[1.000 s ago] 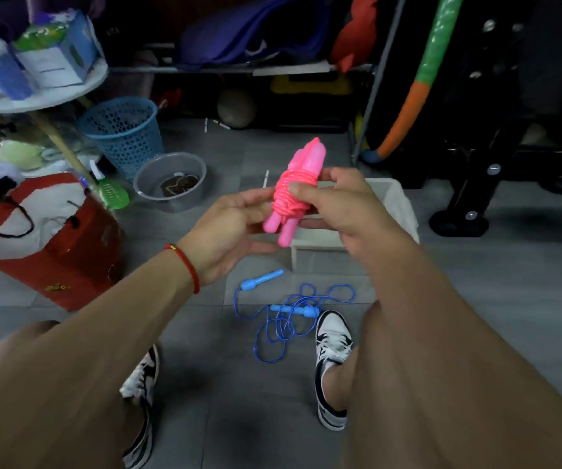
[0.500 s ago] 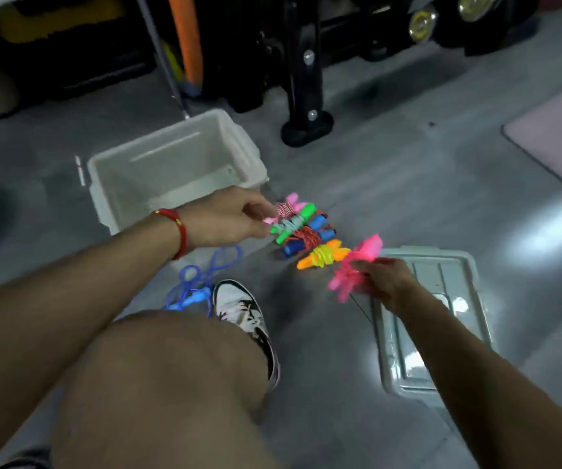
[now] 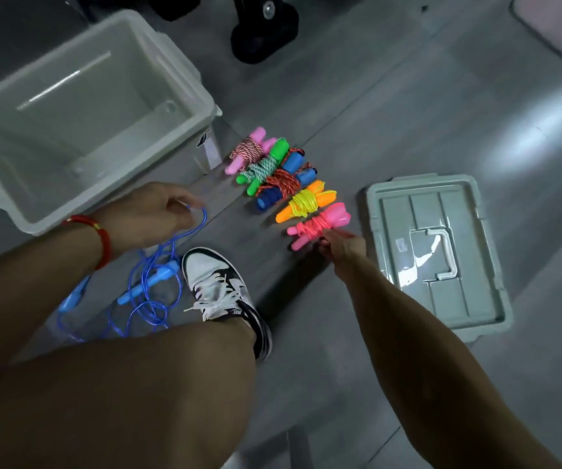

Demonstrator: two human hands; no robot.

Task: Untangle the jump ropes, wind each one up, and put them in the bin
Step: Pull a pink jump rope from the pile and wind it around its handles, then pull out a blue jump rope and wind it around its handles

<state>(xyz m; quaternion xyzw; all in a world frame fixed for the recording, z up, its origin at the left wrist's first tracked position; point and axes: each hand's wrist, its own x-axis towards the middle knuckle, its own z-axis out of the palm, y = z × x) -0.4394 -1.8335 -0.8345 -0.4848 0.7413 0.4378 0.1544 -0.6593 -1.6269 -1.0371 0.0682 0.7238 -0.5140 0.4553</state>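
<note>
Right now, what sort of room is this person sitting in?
Probably a home gym or storage room: grey tiled floor, the black foot of some equipment, an open storage bin, and wound jump ropes lined up.

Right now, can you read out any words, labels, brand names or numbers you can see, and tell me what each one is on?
No text can be read.
Sticker on the bin: dark mark and print, too blurred to read.
Small label on the lid: too small to read.
Sneaker: dark side marking, no legible lettering.
Wound jump ropes: no writing visible.
</note>
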